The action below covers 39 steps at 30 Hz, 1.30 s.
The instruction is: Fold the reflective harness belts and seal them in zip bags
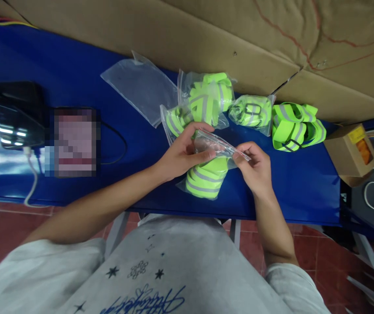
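Between my hands is a clear zip-lock bag (221,146) with a rolled neon-yellow reflective strap (206,179) inside, near the table's front edge. My left hand (187,152) grips the bag's upper left part, thumb across the plastic. At the right end of the zip strip, my right hand (254,163) pinches the bag between thumb and fingers. Just beyond are bagged reflective straps (211,96), and another bagged strap (252,110) with a black buckle lies to their right. Farther right sits a loose reflective strap (296,126) without a bag.
A flat clear bag (141,87) lies at the back left of the blue table (147,192). Further left are a pixelated device (75,144), a black box with lights (18,115) and cables. A small cardboard box (350,150) stands at right. Cardboard (206,35) lines the back.
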{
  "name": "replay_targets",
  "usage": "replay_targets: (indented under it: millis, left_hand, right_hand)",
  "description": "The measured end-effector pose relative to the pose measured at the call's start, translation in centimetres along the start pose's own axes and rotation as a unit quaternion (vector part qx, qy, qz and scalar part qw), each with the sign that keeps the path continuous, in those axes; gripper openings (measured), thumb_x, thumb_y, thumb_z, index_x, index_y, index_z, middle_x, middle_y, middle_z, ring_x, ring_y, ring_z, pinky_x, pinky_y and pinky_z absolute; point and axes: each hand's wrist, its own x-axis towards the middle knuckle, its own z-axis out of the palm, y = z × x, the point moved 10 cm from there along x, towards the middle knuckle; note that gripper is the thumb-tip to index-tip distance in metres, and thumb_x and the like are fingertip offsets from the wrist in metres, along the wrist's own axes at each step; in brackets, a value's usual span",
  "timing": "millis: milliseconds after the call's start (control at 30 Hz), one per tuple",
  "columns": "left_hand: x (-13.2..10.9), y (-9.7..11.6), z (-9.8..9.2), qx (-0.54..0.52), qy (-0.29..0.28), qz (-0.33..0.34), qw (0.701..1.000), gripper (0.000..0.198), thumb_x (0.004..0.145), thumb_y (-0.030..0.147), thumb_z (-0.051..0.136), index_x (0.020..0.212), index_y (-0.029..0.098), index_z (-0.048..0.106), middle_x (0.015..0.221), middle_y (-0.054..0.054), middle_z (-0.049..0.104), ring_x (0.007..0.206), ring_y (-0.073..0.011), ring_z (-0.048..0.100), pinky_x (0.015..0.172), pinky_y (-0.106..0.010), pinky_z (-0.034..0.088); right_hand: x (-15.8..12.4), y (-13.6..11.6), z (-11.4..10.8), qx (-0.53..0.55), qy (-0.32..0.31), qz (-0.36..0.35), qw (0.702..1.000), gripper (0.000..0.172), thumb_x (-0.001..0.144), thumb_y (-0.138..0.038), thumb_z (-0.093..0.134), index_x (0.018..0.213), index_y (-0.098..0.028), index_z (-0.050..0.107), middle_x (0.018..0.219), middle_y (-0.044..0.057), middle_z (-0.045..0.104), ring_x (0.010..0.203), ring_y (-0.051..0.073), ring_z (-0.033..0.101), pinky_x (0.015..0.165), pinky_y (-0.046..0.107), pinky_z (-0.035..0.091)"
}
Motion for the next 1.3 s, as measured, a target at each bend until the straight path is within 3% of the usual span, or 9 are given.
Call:
replay_targets:
  millis: [267, 767, 900, 1000, 1100, 1300]
  left_hand:
    - [-0.3, -0.1, 0.7, 0.019, -0.024, -0.004, 1.000, 0.062, 0.078, 0.043, 0.091, 0.127, 0.028, 0.057, 0.097, -0.002, 0.069, 0.072, -0.0140, 0.061, 0.063, -0.026, 0.044]
    - [-0.6, 0.0, 1.5, 0.029, -0.045, 0.006, 0.999, 0.058, 0.077, 0.035, 0.092, 0.125, 0.026, 0.061, 0.101, -0.003, 0.070, 0.079, -0.0163, 0.065, 0.070, -0.027, 0.049]
    - [-0.4, -0.6, 1.3, 0.022, -0.023, -0.006, 0.999, 0.059, 0.076, 0.038, 0.092, 0.126, 0.025, 0.063, 0.099, -0.002, 0.070, 0.081, -0.0164, 0.065, 0.073, -0.028, 0.051]
    - [-0.3, -1.5, 1.0, 0.027, -0.007, -0.028, 0.999, 0.047, 0.081, 0.045, 0.087, 0.117, 0.021, 0.070, 0.100, -0.004, 0.073, 0.087, -0.0172, 0.067, 0.078, -0.029, 0.052]
    - [-0.2, -1.8, 1.3, 0.064, -0.029, -0.027, 0.997, 0.040, 0.086, 0.052, 0.081, 0.105, 0.017, 0.076, 0.099, -0.006, 0.076, 0.087, -0.0178, 0.067, 0.078, -0.029, 0.051]
    - [-0.3, -1.6, 1.7, 0.114, -0.068, 0.000, 0.991, 0.040, 0.090, 0.049, 0.077, 0.114, 0.018, 0.077, 0.094, -0.004, 0.076, 0.077, -0.0141, 0.064, 0.068, -0.025, 0.046]
  right_hand:
    - [-0.2, -0.4, 0.7, -0.001, -0.030, -0.010, 0.999, 0.011, 0.092, -0.030, 0.070, 0.086, -0.022, 0.065, 0.073, -0.004, 0.062, 0.061, 0.009, 0.051, 0.057, 0.024, 0.040]
    - [-0.3, -0.3, 1.6, -0.010, -0.072, 0.003, 0.997, 0.013, 0.092, -0.033, 0.069, 0.086, -0.022, 0.063, 0.074, -0.003, 0.061, 0.060, 0.010, 0.050, 0.057, 0.026, 0.040]
    - [-0.3, -0.1, 1.4, -0.007, -0.062, 0.008, 0.998, 0.017, 0.093, -0.036, 0.071, 0.087, -0.022, 0.064, 0.076, -0.003, 0.063, 0.063, 0.010, 0.052, 0.058, 0.025, 0.040]
    - [-0.2, 0.0, 1.5, 0.000, -0.065, 0.007, 0.998, 0.016, 0.093, -0.035, 0.071, 0.088, -0.022, 0.064, 0.076, -0.003, 0.063, 0.062, 0.009, 0.051, 0.058, 0.024, 0.040]
    - [-0.1, 0.3, 1.5, 0.000, -0.068, 0.013, 0.998, 0.016, 0.093, -0.036, 0.072, 0.089, -0.022, 0.066, 0.076, -0.003, 0.064, 0.063, 0.010, 0.053, 0.058, 0.024, 0.042]
    - [-0.1, 0.5, 1.5, 0.000, -0.074, 0.019, 0.997, 0.019, 0.091, -0.039, 0.074, 0.088, -0.022, 0.067, 0.077, -0.002, 0.065, 0.064, 0.010, 0.054, 0.061, 0.025, 0.044]
